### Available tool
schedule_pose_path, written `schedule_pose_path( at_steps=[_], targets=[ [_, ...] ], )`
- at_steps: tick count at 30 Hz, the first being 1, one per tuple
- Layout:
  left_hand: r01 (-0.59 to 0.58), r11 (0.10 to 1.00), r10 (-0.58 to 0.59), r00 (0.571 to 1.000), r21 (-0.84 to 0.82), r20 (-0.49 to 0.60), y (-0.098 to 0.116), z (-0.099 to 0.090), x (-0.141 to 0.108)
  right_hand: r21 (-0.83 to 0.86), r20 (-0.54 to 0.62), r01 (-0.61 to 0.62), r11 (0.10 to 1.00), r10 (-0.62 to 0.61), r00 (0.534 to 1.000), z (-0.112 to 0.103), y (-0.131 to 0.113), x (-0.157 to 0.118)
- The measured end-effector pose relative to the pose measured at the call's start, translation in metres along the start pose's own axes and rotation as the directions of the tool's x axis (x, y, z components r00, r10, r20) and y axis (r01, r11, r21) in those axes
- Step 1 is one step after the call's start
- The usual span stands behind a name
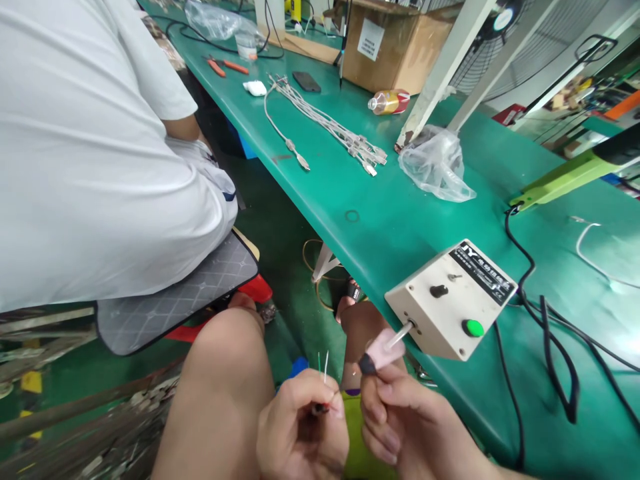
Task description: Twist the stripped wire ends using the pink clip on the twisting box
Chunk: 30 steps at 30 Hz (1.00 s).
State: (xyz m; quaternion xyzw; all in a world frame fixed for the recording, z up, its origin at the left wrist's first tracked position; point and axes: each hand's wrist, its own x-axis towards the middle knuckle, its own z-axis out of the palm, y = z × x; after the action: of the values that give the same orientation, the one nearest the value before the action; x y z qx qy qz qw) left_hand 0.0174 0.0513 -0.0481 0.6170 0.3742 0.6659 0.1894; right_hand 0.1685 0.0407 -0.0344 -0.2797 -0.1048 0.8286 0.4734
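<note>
The person's left hand (303, 427) has its thumb and forefinger clamped on thin wires (327, 367); a white strand and a green one stand up just above these fingertips, and a bit of red and something dark show beneath the thumb. The right hand (400, 420) is close beside it, its fingers curled and the thumb brought near the forefinger; whether they grip anything is unclear. Touching or just above the right fingertips is a pale pink tip piece (387, 350) with a black end, fitted on a metal rod (401, 333). The rod runs up and away from the right fingers into a cream control box (430, 320), which rests at the near edge of the green table (345, 193) and carries a black knob (439, 291) and a green button (473, 327).

Well beyond the fingers of both hands lies a bundle of white cables (330, 127), with a dark phone (306, 81) behind it and orange-handled pliers (227, 66) farther to the left. A crumpled plastic bag (437, 163) lies past the box, and a bottle (389, 102) behind that. To the right of the right fingers, a black cord (544, 347) loops across the table. Left of the left fingers, well apart, sits a co-worker in a white shirt (100, 160).
</note>
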Motion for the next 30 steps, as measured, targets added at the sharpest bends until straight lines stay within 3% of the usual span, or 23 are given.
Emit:
schedule_pose_path(
  at_steps=[3,5,9,14,23,30],
  targets=[
    [-0.047,0.999,0.047,0.999,0.019,0.017,-0.001,-0.003,0.000,-0.098,0.012,-0.018,0.995,0.019,1.000,0.001,0.002,0.000],
    [-0.080,0.995,0.075,0.993,0.057,0.089,-0.001,-0.004,-0.001,-0.139,0.046,-0.032,0.990,0.039,0.998,-0.001,0.004,0.001],
    [-0.132,0.989,0.117,0.975,0.067,0.188,-0.002,-0.006,-0.003,-0.121,0.034,-0.019,0.993,0.023,0.999,-0.005,0.008,0.005],
    [-0.114,0.992,0.105,0.981,0.047,0.160,-0.004,-0.005,-0.007,-0.121,0.019,-0.006,0.993,0.008,1.000,0.001,0.003,0.002],
    [-0.028,0.999,0.027,0.998,0.021,0.048,-0.005,-0.001,-0.004,0.030,-0.093,0.211,0.977,-0.208,0.974,0.019,-0.018,0.003],
    [-0.043,0.999,0.044,0.998,-0.012,0.049,-0.009,-0.003,-0.001,0.032,-0.062,0.244,0.969,-0.241,0.968,0.023,-0.019,0.003]
  ],
)
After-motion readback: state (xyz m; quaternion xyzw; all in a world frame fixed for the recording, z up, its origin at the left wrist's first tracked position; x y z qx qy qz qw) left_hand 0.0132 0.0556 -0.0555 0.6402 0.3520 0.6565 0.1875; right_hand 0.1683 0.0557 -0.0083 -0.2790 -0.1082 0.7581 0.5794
